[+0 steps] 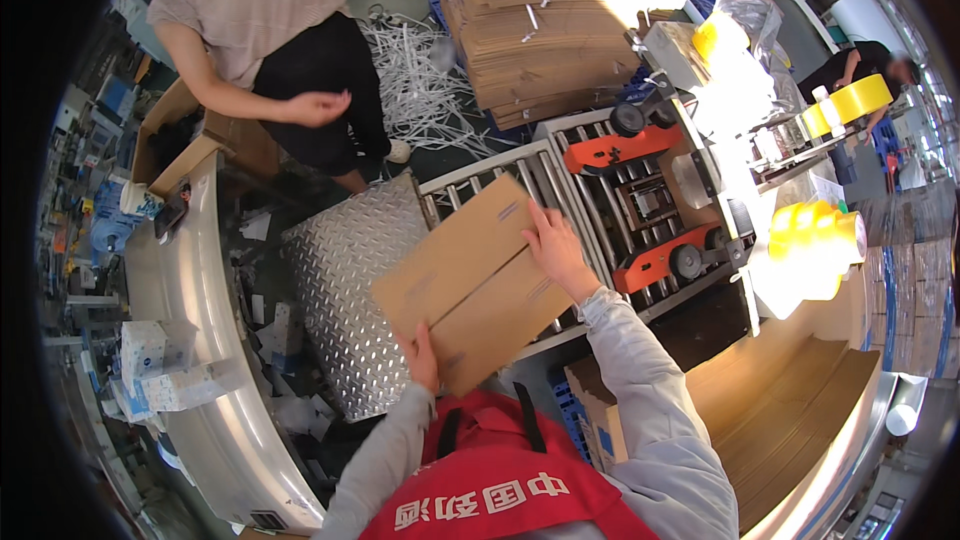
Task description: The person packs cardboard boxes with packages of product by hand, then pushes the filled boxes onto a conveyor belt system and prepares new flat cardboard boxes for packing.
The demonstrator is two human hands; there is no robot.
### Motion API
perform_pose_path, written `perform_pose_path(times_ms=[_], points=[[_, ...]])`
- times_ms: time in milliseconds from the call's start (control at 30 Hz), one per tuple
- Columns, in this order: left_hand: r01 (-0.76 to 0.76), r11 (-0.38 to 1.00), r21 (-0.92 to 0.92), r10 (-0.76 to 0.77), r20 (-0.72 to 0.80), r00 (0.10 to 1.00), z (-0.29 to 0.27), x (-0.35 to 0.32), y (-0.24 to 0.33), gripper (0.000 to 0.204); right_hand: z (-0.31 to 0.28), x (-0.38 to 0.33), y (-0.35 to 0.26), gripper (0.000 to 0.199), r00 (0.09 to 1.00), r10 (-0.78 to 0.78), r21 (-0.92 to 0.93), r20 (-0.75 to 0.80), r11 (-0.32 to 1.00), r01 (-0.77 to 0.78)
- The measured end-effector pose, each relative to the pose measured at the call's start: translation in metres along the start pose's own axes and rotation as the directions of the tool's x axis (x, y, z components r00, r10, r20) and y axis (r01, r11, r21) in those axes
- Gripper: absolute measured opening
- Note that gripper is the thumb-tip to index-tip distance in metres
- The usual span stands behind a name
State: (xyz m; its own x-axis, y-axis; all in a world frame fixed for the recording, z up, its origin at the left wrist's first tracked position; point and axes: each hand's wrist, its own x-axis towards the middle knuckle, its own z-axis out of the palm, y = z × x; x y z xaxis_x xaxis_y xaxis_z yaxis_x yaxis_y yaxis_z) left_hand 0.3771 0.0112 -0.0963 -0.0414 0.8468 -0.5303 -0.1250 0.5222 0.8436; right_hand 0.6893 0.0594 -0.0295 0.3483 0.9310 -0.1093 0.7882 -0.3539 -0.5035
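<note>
A brown cardboard box [470,285] is tilted in front of me, its two top flaps meeting along a seam. My left hand [422,358] grips its near left edge, thumb and fingers closed on the cardboard. At the right edge my right hand [558,252] has hold of it, fingers bent over the upper face. Beneath the box lie a diamond-tread metal plate [350,270] and the start of a roller conveyor [545,175]. How far the box is from them, or whether it touches, I cannot tell. Its underside is hidden.
Orange guides with black wheels [620,150] flank the rollers at a taping machine, with yellow tape rolls [845,105] beside it. A co-worker [265,30] stands far left. Stacked flat cardboard [550,35] and white strapping scraps [415,80] lie beyond. A curved metal table [205,340] is left.
</note>
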Motion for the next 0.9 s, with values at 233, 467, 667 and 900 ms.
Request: perform_pose_path(times_ms=[233, 467, 667, 900], points=[[-0.066, 0.995, 0.069, 0.045, 0.273, 0.961, 0.178, 0.059, 0.022, 0.075, -0.017, -0.021, 0.055, 0.066, 0.949, -0.107, -0.216, -0.298, 0.975, 0.042], [-0.202, 0.976, 0.087, 0.154, 0.386, 0.910, 0.254, 0.068, 0.000, 0.076, -0.057, -0.002, 0.140, 0.054, 0.865, -0.195, -0.270, -0.463, 0.960, 0.072], [-0.195, 0.948, 0.252, -0.015, 0.646, 0.763, 0.280, 0.029, 0.027, 0.068, -0.072, -0.061, 0.103, 0.050, 0.635, 0.076, 0.060, -0.769, 0.997, -0.046], [-0.398, 0.727, 0.559, -0.430, 0.823, 0.371, 0.037, -0.001, 0.005, 0.058, -0.176, -0.362, -0.055, 0.047, 0.625, 0.048, -0.141, -0.779, 0.958, -0.250]])
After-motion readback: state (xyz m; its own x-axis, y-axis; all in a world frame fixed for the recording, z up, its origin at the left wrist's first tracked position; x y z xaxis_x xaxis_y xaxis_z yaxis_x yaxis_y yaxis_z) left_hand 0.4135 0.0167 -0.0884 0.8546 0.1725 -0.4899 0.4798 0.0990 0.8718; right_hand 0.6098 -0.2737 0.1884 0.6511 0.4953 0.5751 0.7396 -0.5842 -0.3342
